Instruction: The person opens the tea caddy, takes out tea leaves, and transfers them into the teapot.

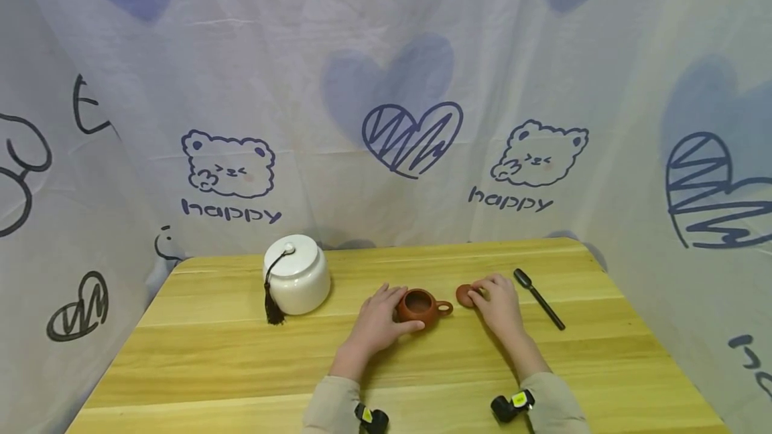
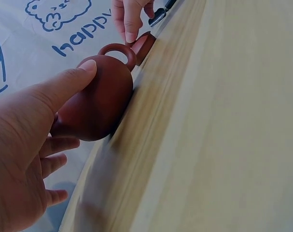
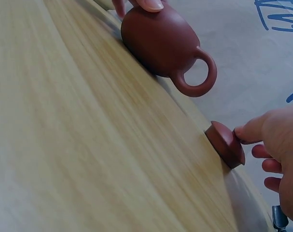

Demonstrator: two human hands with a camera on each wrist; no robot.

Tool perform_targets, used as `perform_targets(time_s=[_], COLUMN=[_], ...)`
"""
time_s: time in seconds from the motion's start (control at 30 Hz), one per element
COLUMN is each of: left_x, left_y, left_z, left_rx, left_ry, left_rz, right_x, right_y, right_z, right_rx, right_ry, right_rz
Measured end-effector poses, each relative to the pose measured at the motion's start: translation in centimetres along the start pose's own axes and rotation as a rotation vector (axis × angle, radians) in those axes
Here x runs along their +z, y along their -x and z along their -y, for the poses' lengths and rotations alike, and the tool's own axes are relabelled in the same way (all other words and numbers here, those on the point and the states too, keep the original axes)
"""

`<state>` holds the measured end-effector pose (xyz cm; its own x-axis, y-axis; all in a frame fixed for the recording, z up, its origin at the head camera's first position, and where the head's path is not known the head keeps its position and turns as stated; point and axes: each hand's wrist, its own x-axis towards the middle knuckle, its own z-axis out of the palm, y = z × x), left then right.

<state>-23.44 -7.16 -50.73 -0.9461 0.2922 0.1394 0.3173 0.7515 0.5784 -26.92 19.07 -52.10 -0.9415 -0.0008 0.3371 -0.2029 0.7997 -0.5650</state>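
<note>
A small reddish-brown clay teapot (image 1: 420,313) stands uncovered on the wooden table, its loop handle to the right. My left hand (image 1: 381,317) holds the pot's left side, thumb along the near wall and fingers round the far side; the left wrist view shows the thumb pressed on the teapot body (image 2: 100,104). Right of the handle lies the matching round lid (image 1: 464,296). My right hand (image 1: 498,303) pinches its knob, and in the right wrist view the lid (image 3: 226,145) sits at table level beneath thumb and fingers.
A white lidded ceramic jar (image 1: 298,280) with a black tassel (image 1: 273,303) stands at the back left. To the right of my right hand lies a dark tea scoop (image 1: 541,300). A printed cloth (image 1: 386,220) hangs behind the wooden table (image 1: 241,367).
</note>
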Motion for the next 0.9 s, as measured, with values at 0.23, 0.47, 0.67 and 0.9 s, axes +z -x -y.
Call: perform_targets(time_s=[0.23,0.47,0.67,0.9], left_x=[-0.4,-2.0,-4.0,-6.8], left_y=[0.2,0.3,0.4,1.3], left_z=[-0.5,-1.3,-1.9,-2.8], left_rx=[0.008,0.016,0.039,0.074], left_ry=[-0.080,-0.107,-0.137,-0.125], left_rz=[0.009,-0.002,-0.052,-0.158], right_x=[-0.4,-1.5,-2.8,-4.3], right_y=[0.1,-0.1,-0.2,-0.3], right_z=[-0.1,0.3,0.9,1.7], right_rx=[0.028,0.019,-0.002,-0.026], right_ry=[0.002,-0.001,-0.007,-0.028], right_rz=[0.032,0.015,-0.003,-0.018])
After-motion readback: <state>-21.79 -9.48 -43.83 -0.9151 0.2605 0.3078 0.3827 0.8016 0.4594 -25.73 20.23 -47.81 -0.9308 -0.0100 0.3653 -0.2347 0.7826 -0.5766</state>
